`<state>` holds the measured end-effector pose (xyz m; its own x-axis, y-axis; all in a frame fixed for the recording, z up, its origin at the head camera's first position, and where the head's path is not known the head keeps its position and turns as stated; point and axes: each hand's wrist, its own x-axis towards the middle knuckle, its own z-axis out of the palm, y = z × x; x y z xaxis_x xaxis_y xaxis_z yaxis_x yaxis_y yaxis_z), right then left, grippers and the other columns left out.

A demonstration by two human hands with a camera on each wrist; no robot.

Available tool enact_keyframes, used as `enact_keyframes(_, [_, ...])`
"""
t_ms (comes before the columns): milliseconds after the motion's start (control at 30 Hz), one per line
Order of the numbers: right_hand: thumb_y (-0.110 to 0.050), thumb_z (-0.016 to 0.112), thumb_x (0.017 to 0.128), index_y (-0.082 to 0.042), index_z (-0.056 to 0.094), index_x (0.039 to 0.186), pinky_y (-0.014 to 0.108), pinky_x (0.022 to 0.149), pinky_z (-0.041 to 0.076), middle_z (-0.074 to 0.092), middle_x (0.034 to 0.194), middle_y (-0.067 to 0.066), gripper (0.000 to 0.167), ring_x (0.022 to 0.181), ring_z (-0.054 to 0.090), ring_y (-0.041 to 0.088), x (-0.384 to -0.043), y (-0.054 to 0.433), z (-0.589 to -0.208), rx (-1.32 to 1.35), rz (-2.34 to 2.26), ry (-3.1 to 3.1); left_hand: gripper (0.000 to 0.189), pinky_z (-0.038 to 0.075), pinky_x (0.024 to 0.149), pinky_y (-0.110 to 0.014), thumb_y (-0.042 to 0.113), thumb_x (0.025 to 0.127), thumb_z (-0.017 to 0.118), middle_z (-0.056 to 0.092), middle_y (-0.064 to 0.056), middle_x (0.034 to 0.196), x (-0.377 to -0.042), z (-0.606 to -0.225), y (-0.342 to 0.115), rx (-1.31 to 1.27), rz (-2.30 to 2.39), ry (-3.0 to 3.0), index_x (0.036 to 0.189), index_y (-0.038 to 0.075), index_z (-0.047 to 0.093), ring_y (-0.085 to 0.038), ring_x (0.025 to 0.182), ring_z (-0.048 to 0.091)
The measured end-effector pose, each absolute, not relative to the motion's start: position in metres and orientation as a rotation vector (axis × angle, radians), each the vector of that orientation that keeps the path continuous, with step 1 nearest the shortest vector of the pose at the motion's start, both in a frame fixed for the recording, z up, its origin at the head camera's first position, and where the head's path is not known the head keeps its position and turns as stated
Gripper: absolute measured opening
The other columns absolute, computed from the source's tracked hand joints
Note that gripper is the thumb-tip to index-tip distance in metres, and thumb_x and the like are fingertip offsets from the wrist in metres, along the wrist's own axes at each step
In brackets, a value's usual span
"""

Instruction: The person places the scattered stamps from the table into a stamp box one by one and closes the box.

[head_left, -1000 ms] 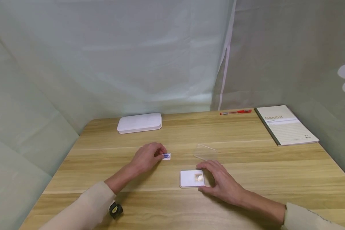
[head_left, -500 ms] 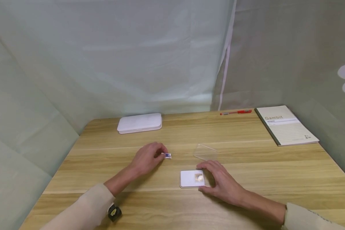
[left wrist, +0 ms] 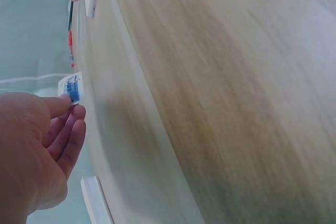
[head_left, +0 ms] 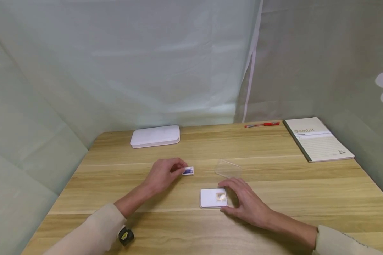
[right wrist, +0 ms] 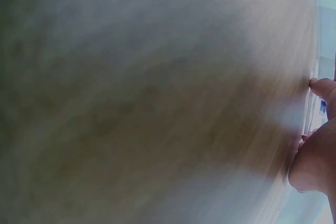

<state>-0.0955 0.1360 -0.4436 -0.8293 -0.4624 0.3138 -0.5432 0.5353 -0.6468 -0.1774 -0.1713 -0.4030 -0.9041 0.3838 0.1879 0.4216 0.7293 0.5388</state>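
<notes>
A small stamp-like piece of paper (head_left: 189, 171) with a white border and a blue picture is pinched between thumb and fingers of my left hand (head_left: 164, 176). In the left wrist view the same paper (left wrist: 73, 88) stands beyond the thumb tip. My right hand (head_left: 249, 203) holds a flat white rectangular case (head_left: 208, 198) on the table, thumb on the near edge and fingers on the far edge. At the case's right end lies a small gold-framed square (head_left: 221, 197). In the right wrist view the case is mostly hidden behind the right hand (right wrist: 317, 145).
A clear plastic sheet or lid (head_left: 228, 169) lies just behind the case. Along the back are a white box (head_left: 155, 135), a red pen (head_left: 262, 124) and a notebook (head_left: 317, 139) at right. Curtains hang behind the wooden table (head_left: 290, 233).
My left hand has shifted slightly right, and more of the blue-printed paper's face now shows. The right hand and the white case have stayed in place.
</notes>
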Motion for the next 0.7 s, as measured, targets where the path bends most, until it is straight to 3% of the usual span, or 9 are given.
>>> enact_keyframes(167, [-0.015,0.096,0.078,-0.010,0.064,0.132,0.055,0.107,0.047,0.066,0.132,-0.004,0.063,0.125,0.056,0.020,-0.095,0.136,-0.444,0.873,1.180,-2.667,0.006,0.056,0.070,-0.026,0.014,0.097,0.080,0.075,0.010,0.090,-0.176,-0.399,-0.169,-0.679,-0.942,-2.824,0.101,0.018,0.078,-0.005,0.074,0.063])
enact_keyframes(700, [-0.016,0.095,0.079,-0.010,0.064,0.133,0.055,0.107,0.047,0.066,0.133,-0.003,0.062,0.126,0.056,0.021,-0.096,0.136,-0.443,0.874,1.190,-2.679,0.010,0.058,0.076,-0.025,0.018,0.097,0.080,0.072,0.016,0.090,-0.159,-0.385,-0.154,-0.800,-0.958,-2.880,0.104,0.024,0.078,-0.004,0.081,0.063])
